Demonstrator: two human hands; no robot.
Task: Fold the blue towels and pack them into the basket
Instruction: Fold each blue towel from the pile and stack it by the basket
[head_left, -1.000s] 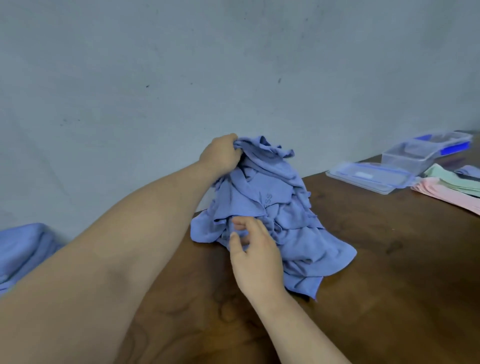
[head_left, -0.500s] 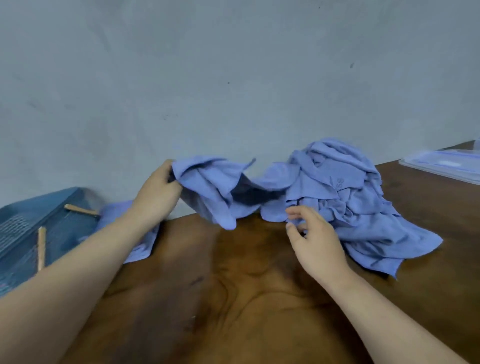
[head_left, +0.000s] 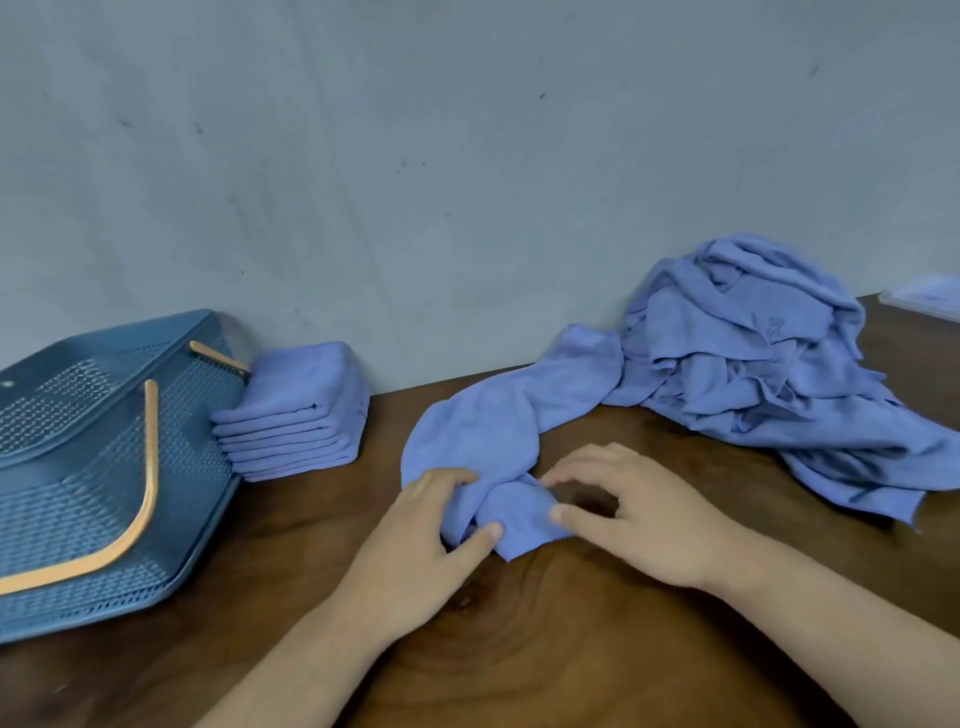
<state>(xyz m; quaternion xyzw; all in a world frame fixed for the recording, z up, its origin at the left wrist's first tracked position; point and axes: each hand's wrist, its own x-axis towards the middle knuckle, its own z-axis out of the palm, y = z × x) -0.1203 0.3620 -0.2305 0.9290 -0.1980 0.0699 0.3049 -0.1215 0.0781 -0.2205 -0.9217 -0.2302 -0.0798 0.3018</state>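
The basket (head_left: 171, 467) stands well out to the left of the left hand (head_left: 431, 535), mouth up, its orange handle (head_left: 148, 467) folded down across it. No towel shows inside; the mesh floor and walls are bare where visible. Touching its right wall is a stack (head_left: 296, 415) of folded towels, between the basket and the left hand and a little beyond it.

The left hand grips the bunched near end of one loose towel (head_left: 483, 436), fingers curled over the cloth and thumb pressed on top. Just to its right, the right hand (head_left: 639, 514) has its fingers arched, with thumb and forefinger tips pinching the same near end at its right edge. The two hands sit close together, apart only by that fold of cloth.

From the hands the towel runs away and to the right in a long, rumpled band, so its long axis is a diagonal. Its far end touches the pile (head_left: 753, 364) of unfolded towels, beyond and to the right of the right hand. The right hand is the nearer to that end.

Likely next is spreading the towel flat on the table (head_left: 519, 649). That calls for drawing the far end off the pile, toward the hands.

A clear lid (head_left: 930, 293) shows at the far right edge; I cannot tell more of it.
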